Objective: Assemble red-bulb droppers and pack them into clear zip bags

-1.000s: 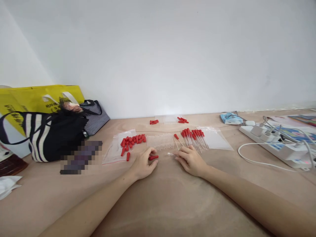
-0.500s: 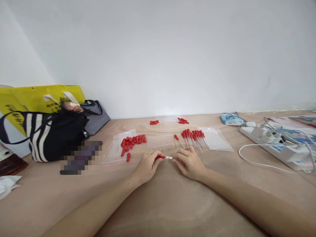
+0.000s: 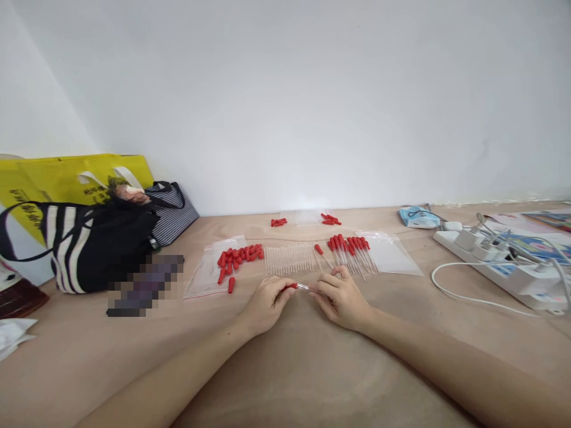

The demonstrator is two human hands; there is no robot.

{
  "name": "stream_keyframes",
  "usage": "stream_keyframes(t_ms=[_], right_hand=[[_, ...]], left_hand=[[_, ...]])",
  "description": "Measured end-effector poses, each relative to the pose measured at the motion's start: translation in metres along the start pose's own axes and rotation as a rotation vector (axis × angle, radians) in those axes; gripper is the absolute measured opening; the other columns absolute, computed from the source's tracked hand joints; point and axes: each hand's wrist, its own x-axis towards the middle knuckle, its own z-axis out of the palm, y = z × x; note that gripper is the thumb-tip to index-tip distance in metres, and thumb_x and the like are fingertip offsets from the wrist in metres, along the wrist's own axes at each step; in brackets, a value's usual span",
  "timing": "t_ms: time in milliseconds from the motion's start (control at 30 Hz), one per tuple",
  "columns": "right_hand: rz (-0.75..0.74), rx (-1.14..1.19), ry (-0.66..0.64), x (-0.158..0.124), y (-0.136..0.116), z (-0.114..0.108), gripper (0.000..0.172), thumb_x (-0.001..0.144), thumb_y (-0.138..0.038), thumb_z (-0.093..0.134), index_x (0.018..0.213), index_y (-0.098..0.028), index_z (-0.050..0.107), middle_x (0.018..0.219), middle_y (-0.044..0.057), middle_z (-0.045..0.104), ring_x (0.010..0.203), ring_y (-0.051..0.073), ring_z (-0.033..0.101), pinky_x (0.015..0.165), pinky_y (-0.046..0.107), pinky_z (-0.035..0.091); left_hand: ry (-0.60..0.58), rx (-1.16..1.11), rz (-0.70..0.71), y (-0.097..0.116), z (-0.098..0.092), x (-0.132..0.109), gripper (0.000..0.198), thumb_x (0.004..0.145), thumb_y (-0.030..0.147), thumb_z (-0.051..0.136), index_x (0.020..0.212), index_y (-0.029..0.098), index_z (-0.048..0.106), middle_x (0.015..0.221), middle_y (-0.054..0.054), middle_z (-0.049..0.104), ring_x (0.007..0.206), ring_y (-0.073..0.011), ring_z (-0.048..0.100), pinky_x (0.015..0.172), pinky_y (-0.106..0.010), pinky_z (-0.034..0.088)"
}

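Note:
Between the fingers of my left hand (image 3: 266, 304) is a red rubber dropper bulb (image 3: 291, 286). My right hand (image 3: 342, 300) pinches a clear glass dropper tube (image 3: 303, 287), whose end meets the bulb's mouth; how deep it sits I cannot tell. Beyond my hands lies a row of bare glass tubes (image 3: 289, 259). A pile of loose red bulbs (image 3: 238, 255) rests on a clear zip bag (image 3: 207, 276) to the left, with one bulb (image 3: 231, 285) apart. Several droppers with red bulbs fitted (image 3: 352, 246) lie to the right, and a single capped dropper (image 3: 319, 251) beside them.
Farther back are small groups of red bulbs (image 3: 279, 222) and more tubes (image 3: 307, 218). A flat plastic bag (image 3: 397, 255) lies right. A white power strip (image 3: 504, 267) with cables and a blue mask (image 3: 418, 216) sit far right. Bags (image 3: 107, 238) stand on the left.
The bulb and tube in my hands have tilted slightly, the tube's side now a little lower. Less of the bulb shows past my left fingers. The things on the table stay put.

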Motion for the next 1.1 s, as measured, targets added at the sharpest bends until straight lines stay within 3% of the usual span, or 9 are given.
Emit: stream_keyframes(t_ms=[167, 500, 1100], right_hand=[[-0.068, 0.022, -0.039, 0.001, -0.002, 0.000, 0.016, 0.083, -0.015, 0.040, 0.084, -0.016, 0.056, 0.068, 0.000, 0.056, 0.064, 0.010, 0.047, 0.072, 0.029, 0.025], [-0.179, -0.053, -0.088, 0.002, 0.004, -0.006, 0.022, 0.081, -0.012, 0.037, 0.083, -0.017, 0.059, 0.069, -0.001, 0.057, 0.056, 0.009, 0.041, 0.071, 0.031, 0.022], [-0.154, -0.050, -0.130, 0.006, -0.003, 0.004, 0.022, 0.083, -0.014, 0.037, 0.077, -0.016, 0.058, 0.069, 0.002, 0.054, 0.057, 0.011, 0.036, 0.064, 0.029, 0.022]], left_hand=[[0.004, 0.007, -0.004, 0.000, -0.001, -0.001, 0.018, 0.085, 0.026, 0.042, 0.080, 0.017, 0.057, 0.075, -0.001, 0.061, 0.072, -0.0151, 0.055, 0.070, -0.027, 0.040], [-0.024, 0.112, 0.179, 0.005, 0.000, -0.004, 0.021, 0.086, 0.025, 0.039, 0.075, 0.017, 0.055, 0.068, -0.002, 0.060, 0.069, -0.0158, 0.053, 0.071, -0.030, 0.039], [-0.075, 0.169, 0.301, 0.001, 0.005, -0.005, 0.026, 0.087, 0.024, 0.034, 0.073, 0.016, 0.054, 0.069, -0.004, 0.058, 0.067, -0.0158, 0.050, 0.069, -0.030, 0.039]])
